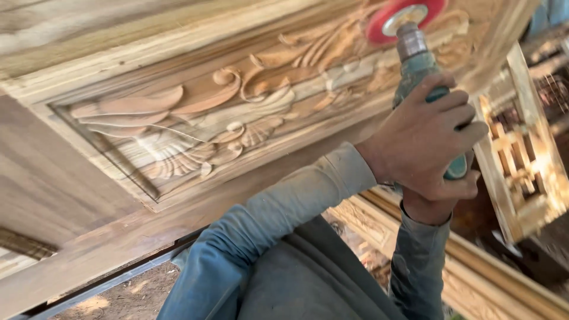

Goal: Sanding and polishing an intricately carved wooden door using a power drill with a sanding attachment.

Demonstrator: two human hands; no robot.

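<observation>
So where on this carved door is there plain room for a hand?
The flat wood left of the carved panel is bare, as is the rail below it. It is crowded at upper right, where both hands grip the sander on the carving.

Carved wooden door panel (195, 118) (floral relief) bears red sanding disc (403, 18); dirt ground (127, 296) beneath.

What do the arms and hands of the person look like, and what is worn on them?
Both arms wear long grey-blue sleeves, dusty and creased, ending at the wrists. The left hand and the right hand are bare, with no gloves, rings or watch visible.
</observation>
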